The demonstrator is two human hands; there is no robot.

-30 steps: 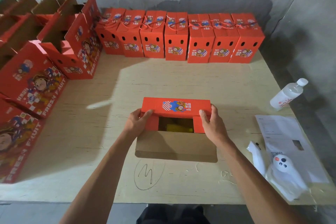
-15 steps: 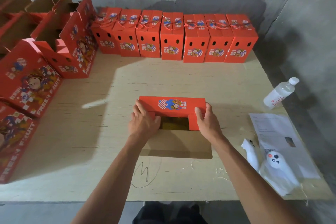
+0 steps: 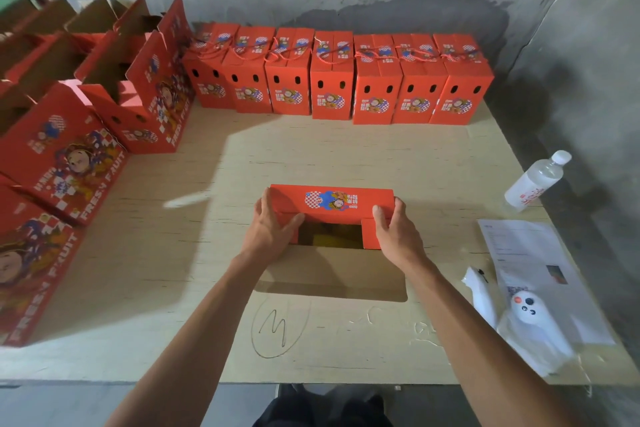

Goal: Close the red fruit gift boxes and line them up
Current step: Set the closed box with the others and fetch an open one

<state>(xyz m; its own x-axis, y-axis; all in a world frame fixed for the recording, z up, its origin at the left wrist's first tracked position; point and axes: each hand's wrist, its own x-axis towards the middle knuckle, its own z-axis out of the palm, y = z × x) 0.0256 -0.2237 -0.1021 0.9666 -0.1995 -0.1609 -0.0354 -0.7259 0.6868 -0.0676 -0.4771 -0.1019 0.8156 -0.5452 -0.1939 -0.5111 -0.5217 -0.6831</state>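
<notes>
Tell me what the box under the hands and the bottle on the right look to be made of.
Box: apparently printed cardboard, glossy red outside with raw brown inside on its near flap, creased at the folds. Bottle: probably clear plastic, see-through body, white cap and a label. Left hand and right hand press the side flaps.

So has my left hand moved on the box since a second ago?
Yes. The left hand slid inward from the box corner, over its side flap toward the opening.
</notes>
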